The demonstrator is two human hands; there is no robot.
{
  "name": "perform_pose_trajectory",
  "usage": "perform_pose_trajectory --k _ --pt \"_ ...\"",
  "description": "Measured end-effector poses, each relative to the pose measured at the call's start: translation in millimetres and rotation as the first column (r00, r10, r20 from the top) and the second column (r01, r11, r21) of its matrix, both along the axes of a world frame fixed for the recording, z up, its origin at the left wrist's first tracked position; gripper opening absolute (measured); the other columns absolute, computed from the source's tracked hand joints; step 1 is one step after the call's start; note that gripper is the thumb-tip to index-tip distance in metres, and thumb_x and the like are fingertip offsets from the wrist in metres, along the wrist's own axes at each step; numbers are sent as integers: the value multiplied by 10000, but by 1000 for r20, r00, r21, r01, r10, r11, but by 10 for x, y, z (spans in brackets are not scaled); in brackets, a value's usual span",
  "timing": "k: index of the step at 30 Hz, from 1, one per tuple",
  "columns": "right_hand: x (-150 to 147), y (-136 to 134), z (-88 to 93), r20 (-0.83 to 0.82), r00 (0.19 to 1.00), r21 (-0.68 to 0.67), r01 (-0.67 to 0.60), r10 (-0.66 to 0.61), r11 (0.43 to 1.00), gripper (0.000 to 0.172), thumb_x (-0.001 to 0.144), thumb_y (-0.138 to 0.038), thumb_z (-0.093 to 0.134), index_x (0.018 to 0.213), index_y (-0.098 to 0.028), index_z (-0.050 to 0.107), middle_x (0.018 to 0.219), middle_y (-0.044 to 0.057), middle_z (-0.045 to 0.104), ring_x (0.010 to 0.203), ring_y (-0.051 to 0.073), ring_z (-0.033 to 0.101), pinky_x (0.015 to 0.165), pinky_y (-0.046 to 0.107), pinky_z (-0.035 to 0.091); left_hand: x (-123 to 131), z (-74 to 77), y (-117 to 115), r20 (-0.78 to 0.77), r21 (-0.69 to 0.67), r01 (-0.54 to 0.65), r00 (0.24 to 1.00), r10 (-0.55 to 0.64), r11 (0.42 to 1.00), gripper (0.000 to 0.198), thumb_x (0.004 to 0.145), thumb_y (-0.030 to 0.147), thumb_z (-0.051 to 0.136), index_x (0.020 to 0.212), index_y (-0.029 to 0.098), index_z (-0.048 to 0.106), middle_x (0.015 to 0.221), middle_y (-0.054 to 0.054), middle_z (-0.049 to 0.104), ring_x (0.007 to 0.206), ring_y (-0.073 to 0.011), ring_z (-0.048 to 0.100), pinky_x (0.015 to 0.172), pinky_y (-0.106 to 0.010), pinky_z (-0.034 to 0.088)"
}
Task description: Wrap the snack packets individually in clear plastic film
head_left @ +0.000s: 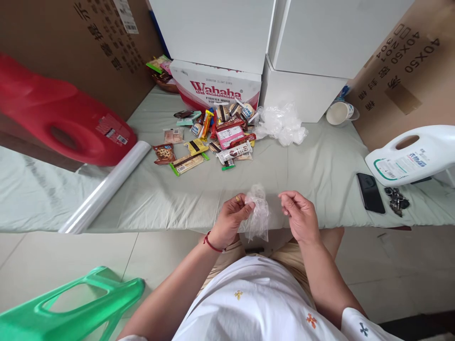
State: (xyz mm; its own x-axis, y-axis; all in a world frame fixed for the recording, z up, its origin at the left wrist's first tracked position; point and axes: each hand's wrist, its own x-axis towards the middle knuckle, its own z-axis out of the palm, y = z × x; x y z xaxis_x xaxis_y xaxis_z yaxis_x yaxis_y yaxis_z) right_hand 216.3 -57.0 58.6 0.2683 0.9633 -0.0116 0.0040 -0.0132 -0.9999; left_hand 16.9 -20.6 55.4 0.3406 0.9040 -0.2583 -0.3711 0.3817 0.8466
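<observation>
A crumpled clear plastic bag (258, 213) hangs from my left hand (232, 215), pinched between thumb and fingers near the table's front edge. To the right of the bag, and apart from it, my right hand (300, 213) is raised with its fingers curled in and the thumb against them; nothing shows in it. Beyond my hands lies a pile of wrapped snacks (229, 137), among them a white-wrapped bar (234, 152), a cookie packet (164, 154) and a green-ended wafer bar (189, 163). A heap of clear plastic bags (283, 124) rests beside the pile on its right.
A roll of clear film (106, 187) and a red jug (67, 111) are at left. A Wahaha carton (218, 85) stands behind the snacks. On the right are paper cups (339, 113), a white jug (412, 154), a phone (370, 192) and keys (396, 201). A green stool (74, 308) stands below.
</observation>
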Motion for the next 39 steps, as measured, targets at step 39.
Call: perform_pose_trajectory --k 39 --pt "816 -49 173 -336 942 -318 -128 15 939 304 664 -359 825 668 -189 574 756 2 629 508 70 488 405 183 360 -475 -15 224 -94 -103 -90 992 80 991 546 632 536 931 712 183 521 506 109 435 361 -5 306 330 -138 213"
